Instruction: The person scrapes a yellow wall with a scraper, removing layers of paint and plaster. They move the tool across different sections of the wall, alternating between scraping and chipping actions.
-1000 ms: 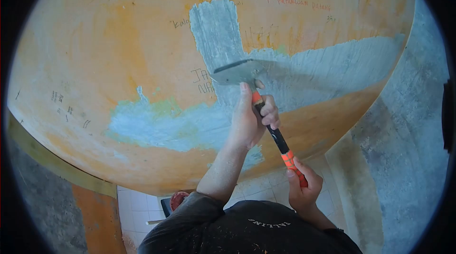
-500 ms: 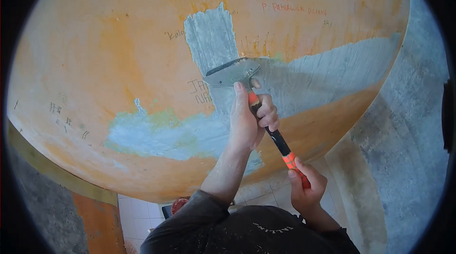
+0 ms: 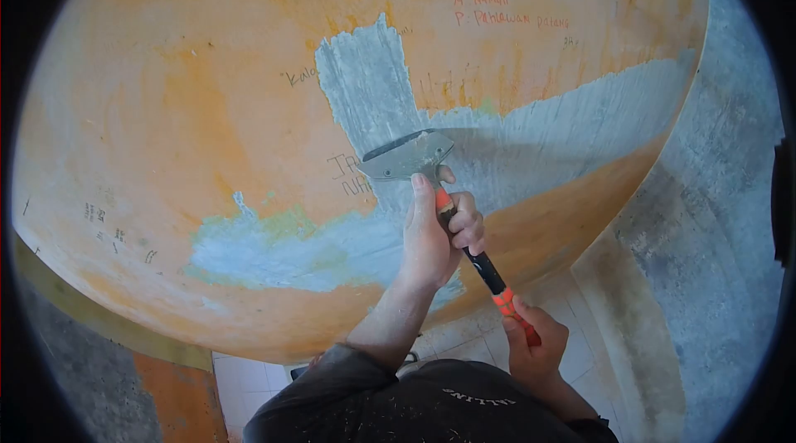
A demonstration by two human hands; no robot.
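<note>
Across grey strip (image 3: 365, 82), edge to edge, scraper (image 3: 406, 161); hands (image 3: 433, 236) (image 3: 537, 345) clamped on handle (image 3: 486, 271); surface (image 3: 199, 136) open leftward

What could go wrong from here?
1. The left hand grips close below the wide head of the scraper; a slip might knock its fingers on the wall.
2. The blade sits near the ragged orange paint edge; a corner could snag and twist the handle.
3. The right hand holds only the handle's far end; a sudden jolt may loosen it.
</note>
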